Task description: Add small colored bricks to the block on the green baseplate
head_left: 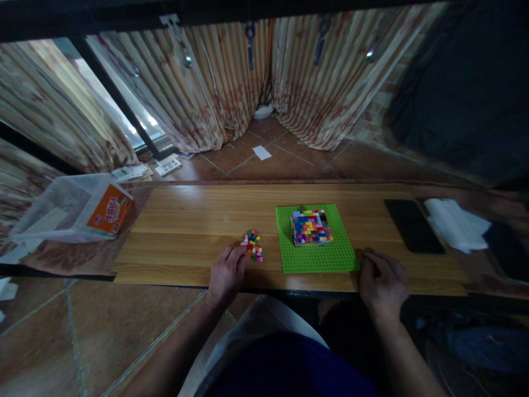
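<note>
Left of the frame's lower middle, the left forearm is slanting up and rightward, and the left hand is bending its fingers down at a small pile of loose bricks on the wooden bench; whether its fingertips are gripping a brick, I cannot tell. Right of centre, a multicoloured brick block is sitting on a green baseplate. At lower right, the right forearm is slanting up and leftward, the right hand curling beside the baseplate's near right corner; whether its fingertips are meeting is unclear.
</note>
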The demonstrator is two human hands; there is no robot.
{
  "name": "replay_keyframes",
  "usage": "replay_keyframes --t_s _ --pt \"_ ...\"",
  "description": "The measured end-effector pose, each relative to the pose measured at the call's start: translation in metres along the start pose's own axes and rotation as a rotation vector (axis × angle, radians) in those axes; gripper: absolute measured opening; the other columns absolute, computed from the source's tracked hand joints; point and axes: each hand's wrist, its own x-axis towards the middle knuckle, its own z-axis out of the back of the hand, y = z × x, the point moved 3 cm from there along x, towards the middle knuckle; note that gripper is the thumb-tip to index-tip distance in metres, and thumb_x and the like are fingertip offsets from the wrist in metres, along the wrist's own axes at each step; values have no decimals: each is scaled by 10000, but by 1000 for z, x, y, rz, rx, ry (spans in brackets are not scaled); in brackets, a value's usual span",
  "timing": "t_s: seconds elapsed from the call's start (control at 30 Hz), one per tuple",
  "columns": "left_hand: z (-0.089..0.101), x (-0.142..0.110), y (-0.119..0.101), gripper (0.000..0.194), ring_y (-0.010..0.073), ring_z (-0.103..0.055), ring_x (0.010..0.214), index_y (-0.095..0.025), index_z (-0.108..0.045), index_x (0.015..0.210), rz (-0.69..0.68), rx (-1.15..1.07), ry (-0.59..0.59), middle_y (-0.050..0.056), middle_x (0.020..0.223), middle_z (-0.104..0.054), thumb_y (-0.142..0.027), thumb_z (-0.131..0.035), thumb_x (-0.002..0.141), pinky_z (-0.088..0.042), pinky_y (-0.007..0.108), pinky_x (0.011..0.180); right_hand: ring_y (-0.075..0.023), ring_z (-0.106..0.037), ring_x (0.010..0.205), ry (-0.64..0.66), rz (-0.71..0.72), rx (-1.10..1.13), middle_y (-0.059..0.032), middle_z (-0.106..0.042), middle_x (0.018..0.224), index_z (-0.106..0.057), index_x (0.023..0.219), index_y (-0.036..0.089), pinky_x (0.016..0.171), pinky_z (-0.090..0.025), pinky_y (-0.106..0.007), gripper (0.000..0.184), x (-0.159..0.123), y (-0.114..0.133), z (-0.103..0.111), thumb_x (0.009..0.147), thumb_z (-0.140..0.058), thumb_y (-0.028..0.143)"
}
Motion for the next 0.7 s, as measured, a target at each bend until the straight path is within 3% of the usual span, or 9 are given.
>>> replay_keyframes --t_s 0.17,0.33,0.5,0.7 --pt "10 12 -18 103 158 -654 852 -202 -654 927 16 -222 0 44 911 -683 -190 -554 902 -534 270 763 -243 -641 952 0 6 4 -108 -697 972 -725 923 159 873 -506 -425 226 1 3 1 888 -536 278" --pt "1 35 -56 118 143 -638 856 -212 -682 835 -19 -441 27 24 868 -667 -170 -584 885 -521 271 797 -243 -631 982 21 -32 5 -112 -690 991 -721 930 161 884 -501 -422 235 2 5 1 893 -524 284" --pt "-18 52 -85 132 132 -644 851 -219 -706 882 -49 -483 65 21 912 -677 -146 -596 873 -534 264 783 -240 -624 980 28 -54 10 -110 -686 996 -720 934 170 883 -495 -420 239 3 7 2 896 -519 294" --pt "-31 61 -96 178 131 -661 849 -225 -702 952 -115 -406 61 23 944 -678 -150 -546 907 -554 250 745 -233 -614 965 44 -57 5 -108 -681 998 -717 933 172 864 -491 -401 243 4 8 2 899 -510 295"
